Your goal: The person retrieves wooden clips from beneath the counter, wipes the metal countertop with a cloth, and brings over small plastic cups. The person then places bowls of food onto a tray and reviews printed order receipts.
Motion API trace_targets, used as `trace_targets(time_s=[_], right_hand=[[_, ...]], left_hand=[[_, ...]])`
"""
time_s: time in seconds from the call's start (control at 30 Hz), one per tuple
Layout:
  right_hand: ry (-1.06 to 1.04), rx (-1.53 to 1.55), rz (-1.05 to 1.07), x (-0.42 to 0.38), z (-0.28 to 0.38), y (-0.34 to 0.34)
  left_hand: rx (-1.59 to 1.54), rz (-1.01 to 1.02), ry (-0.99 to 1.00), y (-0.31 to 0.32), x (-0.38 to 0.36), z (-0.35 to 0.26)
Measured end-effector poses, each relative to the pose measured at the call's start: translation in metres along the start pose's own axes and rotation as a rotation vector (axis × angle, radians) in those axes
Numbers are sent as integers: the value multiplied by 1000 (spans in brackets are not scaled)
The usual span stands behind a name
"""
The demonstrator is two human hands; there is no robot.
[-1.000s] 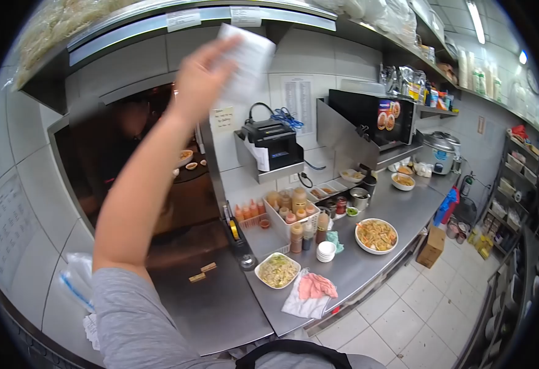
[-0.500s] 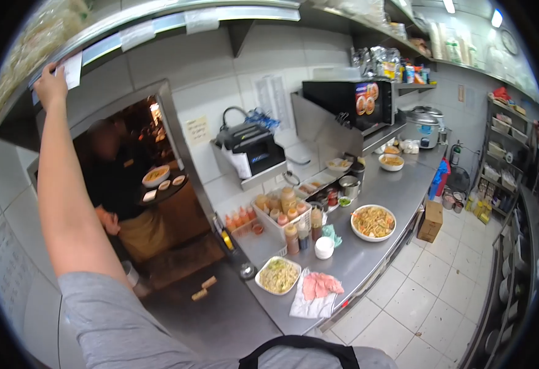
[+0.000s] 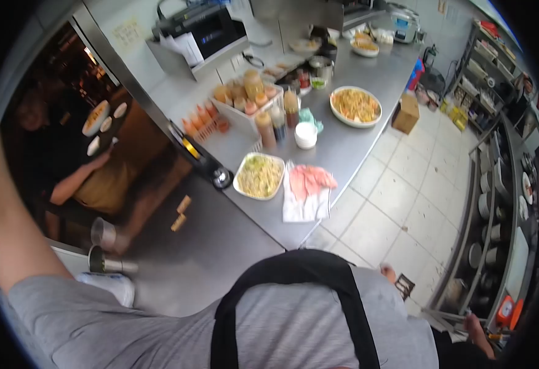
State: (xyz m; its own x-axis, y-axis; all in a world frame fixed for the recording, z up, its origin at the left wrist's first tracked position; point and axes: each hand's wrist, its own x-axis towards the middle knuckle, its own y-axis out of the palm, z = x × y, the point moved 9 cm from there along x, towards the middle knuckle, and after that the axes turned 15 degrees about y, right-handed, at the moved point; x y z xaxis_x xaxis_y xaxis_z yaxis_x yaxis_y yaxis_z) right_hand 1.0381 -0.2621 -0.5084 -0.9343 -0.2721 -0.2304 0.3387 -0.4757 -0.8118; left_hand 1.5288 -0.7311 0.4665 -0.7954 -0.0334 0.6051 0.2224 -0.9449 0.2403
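Note:
My left arm (image 3: pixel 11 227) is raised along the left edge, and its hand is beyond the frame. Past the side of my grey shirt, a small part of my right hand (image 3: pixel 388 272) shows beside a small dark patterned piece (image 3: pixel 404 286). Most of that hand is hidden, and I cannot tell whether it holds the piece. On the steel counter (image 3: pixel 368 64) ahead sit a square white dish of noodles (image 3: pixel 259 176), a folded white cloth with a pink one (image 3: pixel 309 184) on top, and a round bowl of noodles (image 3: pixel 355 106).
Sauce bottles in a white basket (image 3: pixel 248 101), stacked white bowls (image 3: pixel 306 134) and a black printer (image 3: pixel 199 31) line the counter side. A person (image 3: pixel 66 141) with a tray of food stands in the hatch. Racks of pans (image 3: pixel 485 234) run along the right, with an orange scale (image 3: pixel 506 312).
My view has tipped downward, so the counter sits higher in the frame. My left hand, earlier at a paper slip on the overhead shelf rail, has left the view.

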Motion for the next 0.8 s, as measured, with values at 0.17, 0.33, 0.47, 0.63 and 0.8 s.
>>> trace_targets(time_s=[0.17,0.33,0.47,0.63,0.8], right_hand=[[-337,441,327,-21,276,30],[-614,446,626,-72,427,67],[-377,455,1045,-115,453,139],[-212,581,1720,-241,498,90],[-530,454,1736,-275,539,44]], left_hand=[[35,-30,104,-38,-35,-6],[-446,-190,288,-117,-118,-110],[-1021,-14,307,-185,-216,-245],[-1875,536,-603,-223,-354,-405],[-1735,465,-756,-277,-349,-420]])
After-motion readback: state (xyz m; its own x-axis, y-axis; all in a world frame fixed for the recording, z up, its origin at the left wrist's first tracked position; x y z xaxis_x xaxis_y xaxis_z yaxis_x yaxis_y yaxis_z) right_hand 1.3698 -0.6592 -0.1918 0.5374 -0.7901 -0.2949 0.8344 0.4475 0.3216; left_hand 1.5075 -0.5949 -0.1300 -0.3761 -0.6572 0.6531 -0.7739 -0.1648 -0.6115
